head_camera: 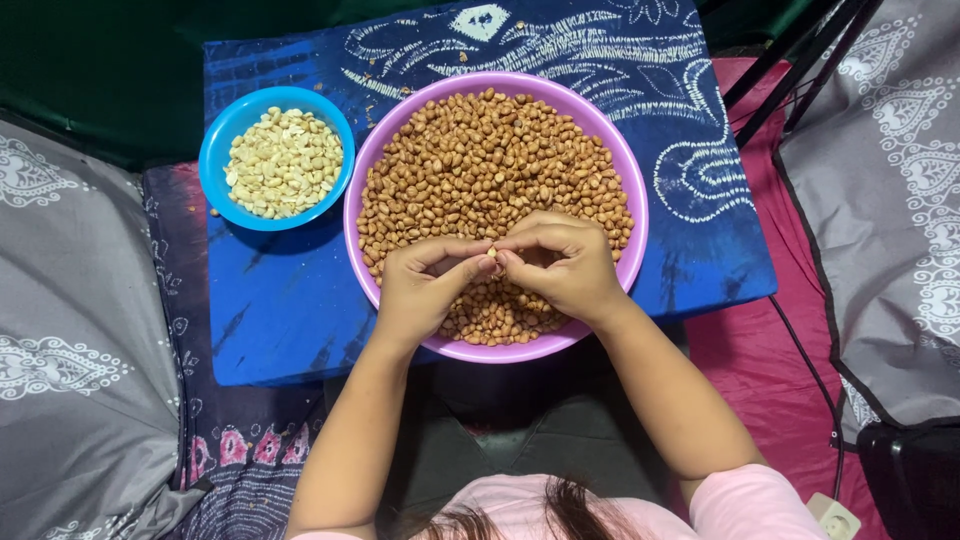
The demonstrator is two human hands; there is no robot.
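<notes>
We saw a single pale peanut (491,255) pinched between the fingertips of both hands, right over the near part of the purple bowl (633,215). It was too small for us to tell its long axis or which way it pointed; only a light speck showed where the thumbs and forefingers met. The left hand (425,290) came in from the lower left, its grip narrow and closed on the nut with thumb and forefinger. The right hand (565,265) curled over from the other side, its grip equally tight on the same nut, the remaining fingers folded inward.

The purple bowl was round, smooth plastic with a thin rim, and it was filled nearly level with brown, skin-on peanuts (490,160), small ovals lying every which way. Just beside it, to the left and slightly farther from the person, stood a smaller blue bowl (218,150), also round plastic, holding a heap of pale, skinned peanut halves (283,163) in a creamy colour.

Both bowls sat on a tabletop (280,300) covered in a deep blue cloth with white swirling patterns toward the far edge. Grey patterned cushions (70,350) flanked it on either side, and a pink fabric (750,360) lay under the right corner.
</notes>
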